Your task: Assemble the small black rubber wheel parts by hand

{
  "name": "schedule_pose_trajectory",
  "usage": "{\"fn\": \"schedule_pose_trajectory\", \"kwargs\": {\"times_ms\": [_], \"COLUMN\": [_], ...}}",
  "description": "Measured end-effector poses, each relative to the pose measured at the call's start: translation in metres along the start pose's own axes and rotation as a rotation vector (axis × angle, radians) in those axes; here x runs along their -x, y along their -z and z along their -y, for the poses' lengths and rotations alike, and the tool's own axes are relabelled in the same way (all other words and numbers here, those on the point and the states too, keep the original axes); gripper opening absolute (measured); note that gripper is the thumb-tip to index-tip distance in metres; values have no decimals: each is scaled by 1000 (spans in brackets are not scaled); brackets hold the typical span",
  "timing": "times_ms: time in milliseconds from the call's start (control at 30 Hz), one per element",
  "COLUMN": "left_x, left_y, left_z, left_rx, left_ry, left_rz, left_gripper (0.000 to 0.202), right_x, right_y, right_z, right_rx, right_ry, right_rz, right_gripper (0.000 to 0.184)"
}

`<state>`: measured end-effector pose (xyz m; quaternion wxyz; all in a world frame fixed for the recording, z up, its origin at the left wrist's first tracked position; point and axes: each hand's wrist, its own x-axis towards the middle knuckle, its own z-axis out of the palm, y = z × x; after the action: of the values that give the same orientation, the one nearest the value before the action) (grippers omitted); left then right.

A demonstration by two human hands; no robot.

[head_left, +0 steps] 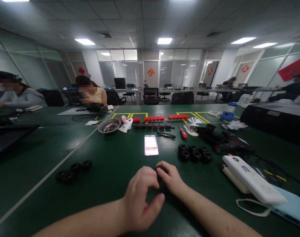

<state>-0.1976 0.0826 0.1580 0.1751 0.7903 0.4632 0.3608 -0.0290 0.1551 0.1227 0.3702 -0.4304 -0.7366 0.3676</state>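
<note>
Low over the green table [110,194], my right hand [173,179] is closed round a dark, rounded piece that looks like a black wheel [162,169], mostly hidden by the fingers. Close on its left is my left hand [142,197], thumb and curved fingers apart with a gap between them; its fingertips come near the wheel, and I cannot tell whether they touch it. Several similar black wheels [195,155] stand in rows to the right, and a smaller group of black wheels [75,168] lies to the left. Ahead lies a lit white phone-like rectangle [151,146].
Further back are a metal bowl [109,126], red strips [154,118], a black strip [153,126], a screwdriver [182,133] and a blue bin [227,116]. A power drill [226,143] and white power bank [253,179] occupy the right. Other people sit beyond.
</note>
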Motion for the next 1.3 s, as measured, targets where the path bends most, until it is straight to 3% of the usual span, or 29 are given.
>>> {"fn": "schedule_pose_trajectory", "kwargs": {"times_ms": [133,267,367,433,467,533,600,633,700,767,833,900,933,1000,1067,1100,1200,1300], "left_x": [-20,-20,-18,-17,-18,-20,-25,-27,-31,-31,-29,-25,-24,-24,-27,-28,-28,-25], "left_y": [-20,-33,-38,-40,-41,-42,-40,-38,-34,-31,-31,-34,-37,-42,-46,-48,-48,-46], "left_z": [31,49,50,49,48,48,49,50,50,50,51,53,55,61,66,68,69,66], "left_rx": [-110,38,256,444,538,705,842,920,1002,976,898,835,815,817,849,862,857,812], "left_ry": [73,167,259,345,448,777,1123,1198,1175,1008,772,579,546,624,766,806,775,683], "left_rz": [110,293,272,203,169,189,359,441,402,219,112,107,122,141,133,125,124,138], "left_gripper": [50,46,53,56,57,61,63,63,64,63,61,58,58,60,64,65,66,63], "right_x": [0,0,3,7,9,13,14,14,13,10,7,7,7,10,14,15,16,13], "right_y": [0,-12,-22,-25,-27,-28,-27,-26,-23,-20,-16,-13,-11,-7,-3,-2,-3,-8], "right_z": [1,7,14,17,19,19,18,17,14,11,11,16,20,28,32,32,23,13], "right_rx": [5,181,332,404,453,563,591,548,372,168,11,-4,46,207,320,325,182,28], "right_ry": [-28,-151,-181,-72,3,140,229,244,213,104,-43,-154,-150,3,190,217,65,-99], "right_rz": [-101,-45,-22,-6,6,53,97,96,56,23,71,135,157,178,196,195,153,124], "right_gripper": [29,25,25,28,31,38,45,51,68,79,70,53,43,27,48,63,89,68]}}
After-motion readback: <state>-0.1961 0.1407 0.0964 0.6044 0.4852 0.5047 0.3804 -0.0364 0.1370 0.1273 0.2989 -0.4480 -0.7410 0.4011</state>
